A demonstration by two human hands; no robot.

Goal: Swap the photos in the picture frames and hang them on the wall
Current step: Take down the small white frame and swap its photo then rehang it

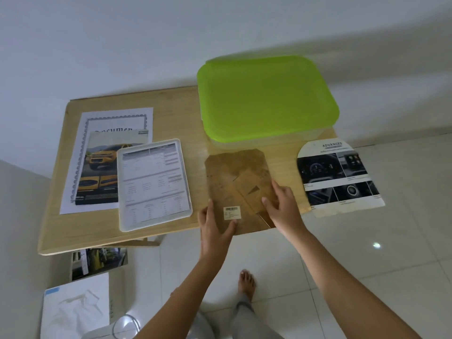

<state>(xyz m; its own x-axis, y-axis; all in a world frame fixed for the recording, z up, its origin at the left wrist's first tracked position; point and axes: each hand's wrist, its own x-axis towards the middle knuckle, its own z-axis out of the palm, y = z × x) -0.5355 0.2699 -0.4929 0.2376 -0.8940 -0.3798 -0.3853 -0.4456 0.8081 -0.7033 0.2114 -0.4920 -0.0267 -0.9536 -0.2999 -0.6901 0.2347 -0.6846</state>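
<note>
Hands meet on a brown backing board (234, 172) at six o'clock of the wooden table (171, 111), with the board's near edge hanging past the tabletop. The left hand (215, 226) lies nearly flat on the board's seven o'clock corner, its thumb pressed just under the barcode label (232, 212). The right hand (281, 204), fingers spread and almost straight, presses the four o'clock edge beside the fold-out stand. Neither hand clearly curls around anything.

The step looks like handling a frame's back. It is best kept level, moved from both sides at once, with the overhanging edge supported and the thin stand left unbent.

Counted on the table:
- One backing board.
- One white frame (120, 192) at nine o'clock of the board, holding a printed form.
- Three loose prints: a bordered certificate (112, 118), a car brochure (102, 167) overlapping it, and a cut-out sheet (337, 174) at three o'clock.
- One green-lidded box (266, 99) at twelve.

More prints (97, 263) lie on the floor, too jumbled to count.
</note>
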